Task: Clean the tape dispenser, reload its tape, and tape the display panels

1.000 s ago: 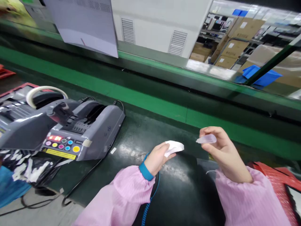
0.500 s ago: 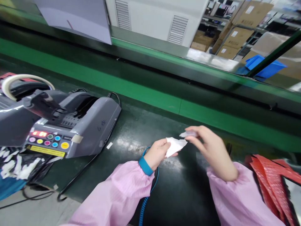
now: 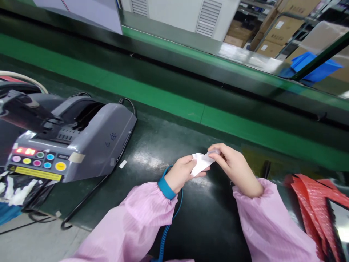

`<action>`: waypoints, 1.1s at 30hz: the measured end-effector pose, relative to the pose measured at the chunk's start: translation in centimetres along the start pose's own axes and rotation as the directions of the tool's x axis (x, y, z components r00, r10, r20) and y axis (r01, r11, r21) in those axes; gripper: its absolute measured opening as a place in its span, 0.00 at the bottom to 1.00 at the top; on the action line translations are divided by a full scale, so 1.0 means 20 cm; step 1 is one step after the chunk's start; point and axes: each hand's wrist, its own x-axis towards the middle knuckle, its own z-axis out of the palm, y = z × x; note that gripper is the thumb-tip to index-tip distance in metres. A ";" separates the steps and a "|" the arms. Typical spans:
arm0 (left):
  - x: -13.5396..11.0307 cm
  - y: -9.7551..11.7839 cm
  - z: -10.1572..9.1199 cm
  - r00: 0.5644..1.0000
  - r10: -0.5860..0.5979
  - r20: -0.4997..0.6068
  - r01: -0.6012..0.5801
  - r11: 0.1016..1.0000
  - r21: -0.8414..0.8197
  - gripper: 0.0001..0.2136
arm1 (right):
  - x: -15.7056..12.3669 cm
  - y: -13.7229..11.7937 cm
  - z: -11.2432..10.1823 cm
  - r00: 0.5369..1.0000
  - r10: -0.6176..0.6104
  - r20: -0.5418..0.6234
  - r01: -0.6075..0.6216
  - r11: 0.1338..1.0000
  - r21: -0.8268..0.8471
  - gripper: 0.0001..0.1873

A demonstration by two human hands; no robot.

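My left hand [image 3: 181, 171] is closed on a small white folded cloth [image 3: 200, 163], held just above the dark mat. My right hand [image 3: 231, 165] meets it from the right, its fingers pinched on a small clear plastic piece [image 3: 213, 152] pressed against the cloth's top edge. Most of that piece is hidden by the fingers. Both arms wear pink sleeves, and a blue wrist strap [image 3: 165, 187] with a coiled cord sits on my left wrist.
A grey tape dispenser machine [image 3: 71, 142] with coloured buttons stands at the left, its black cable [image 3: 89, 194] trailing over the mat. Red bubble-wrap bags [image 3: 313, 203] lie at the right. A green conveyor strip [image 3: 191, 109] runs behind; cartons and a blue bin beyond.
My right hand has brought the clear piece leftward and down until it touches the cloth in my left hand. The camera has tilted down a little.
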 end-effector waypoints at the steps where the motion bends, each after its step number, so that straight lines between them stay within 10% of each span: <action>1: 0.00 0.00 0.00 1.000 -0.005 -0.001 0.005 1.000 -0.001 0.09 | 0.00 -0.01 -0.01 1.000 0.004 -0.009 -0.004 1.000 0.003 0.11; 33: -0.03 0.05 0.06 0.999 -0.054 -0.003 0.054 0.998 0.013 0.08 | 0.02 0.06 0.06 0.999 0.032 -0.023 -0.028 0.991 0.134 0.15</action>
